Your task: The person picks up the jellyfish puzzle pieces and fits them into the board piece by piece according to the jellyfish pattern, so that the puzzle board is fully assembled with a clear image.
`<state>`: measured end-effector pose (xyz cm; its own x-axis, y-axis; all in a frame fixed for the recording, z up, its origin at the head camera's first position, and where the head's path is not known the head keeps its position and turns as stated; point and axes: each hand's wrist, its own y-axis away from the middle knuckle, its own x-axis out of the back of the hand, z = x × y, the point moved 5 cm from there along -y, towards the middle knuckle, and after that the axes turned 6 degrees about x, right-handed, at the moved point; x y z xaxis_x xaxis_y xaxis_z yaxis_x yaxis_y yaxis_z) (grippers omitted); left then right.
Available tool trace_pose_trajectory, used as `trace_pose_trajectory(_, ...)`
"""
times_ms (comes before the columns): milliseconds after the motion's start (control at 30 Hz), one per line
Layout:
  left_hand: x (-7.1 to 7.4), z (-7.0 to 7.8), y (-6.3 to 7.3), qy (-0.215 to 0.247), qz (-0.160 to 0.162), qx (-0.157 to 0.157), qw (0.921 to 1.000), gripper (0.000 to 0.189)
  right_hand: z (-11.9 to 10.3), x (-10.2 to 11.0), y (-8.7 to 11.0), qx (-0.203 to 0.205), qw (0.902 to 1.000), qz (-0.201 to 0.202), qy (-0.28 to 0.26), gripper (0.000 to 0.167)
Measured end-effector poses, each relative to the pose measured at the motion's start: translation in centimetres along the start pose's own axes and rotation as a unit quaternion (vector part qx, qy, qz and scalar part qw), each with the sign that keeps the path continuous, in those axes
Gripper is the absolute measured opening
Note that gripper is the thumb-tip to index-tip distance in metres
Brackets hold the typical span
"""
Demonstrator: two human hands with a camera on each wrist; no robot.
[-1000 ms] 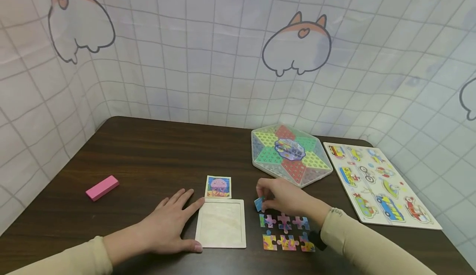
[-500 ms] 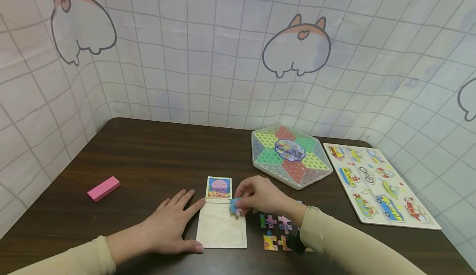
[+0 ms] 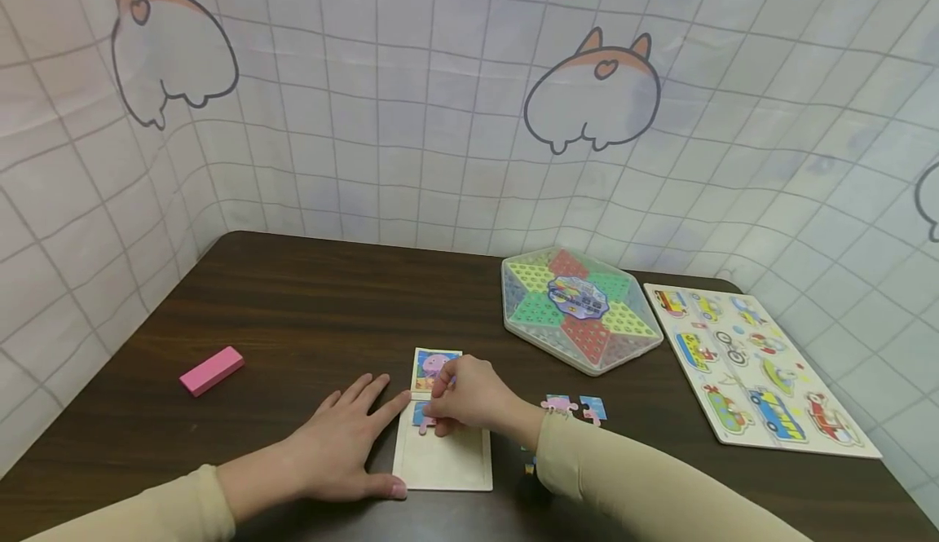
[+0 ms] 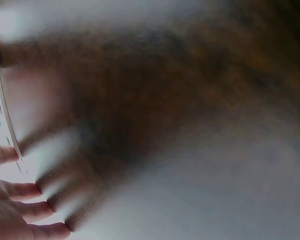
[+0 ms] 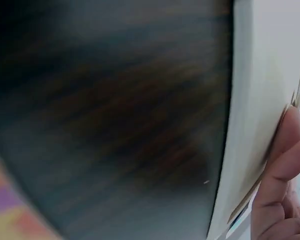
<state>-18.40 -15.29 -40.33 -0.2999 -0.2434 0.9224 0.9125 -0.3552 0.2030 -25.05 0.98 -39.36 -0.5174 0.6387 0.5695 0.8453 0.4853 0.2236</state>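
In the head view, my right hand (image 3: 473,399) pinches a blue-and-pink jigsaw piece (image 3: 421,414) at the upper left corner of a pale wooden puzzle tray (image 3: 443,470). The right wrist view shows its curled fingers (image 5: 272,200) low over the tray (image 5: 255,100). My left hand (image 3: 330,452) lies spread on the table, with index fingertip and thumb at the tray's left edge. Just beyond the tray is a small jellyfish picture card (image 3: 428,368), partly covered by my right hand. More jigsaw pieces (image 3: 592,409) lie to the right; my right forearm hides several of them.
A pink block (image 3: 212,372) lies on the dark wooden table (image 3: 330,297) at the left. A hexagonal Chinese checkers box (image 3: 582,310) sits at the back right. Beside it is a vehicle picture board (image 3: 759,371). A patterned curtain (image 3: 411,118) hangs behind the table.
My right hand has carried the blue-and-pink jigsaw piece leftward, from above the loose pieces to the tray's upper left corner. The left hand has stayed at the tray's edge.
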Motion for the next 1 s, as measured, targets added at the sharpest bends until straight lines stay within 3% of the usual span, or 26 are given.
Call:
trace_pose_trajectory(267, 0.1, 0.1, 0.0, 0.0, -0.001, 0.0, 1.0, 0.108, -0.9, -0.5, -0.5, -0.009, 0.999, 0.006, 0.044, 0.022)
trace_pose_trajectory(433, 0.0, 0.0, -0.1, -0.001, -0.003, -0.002, 1.0, 0.108, -1.1, -0.7, -0.6, 0.005, 0.9961, 0.014, 0.088, 0.024)
trace_pose_trajectory(1000, -0.1, -0.1, -0.1, -0.001, 0.0, -0.005, 1.0, 0.108, -0.9, -0.4, 0.6, 0.043, 0.9887, 0.011, 0.143, 0.029)
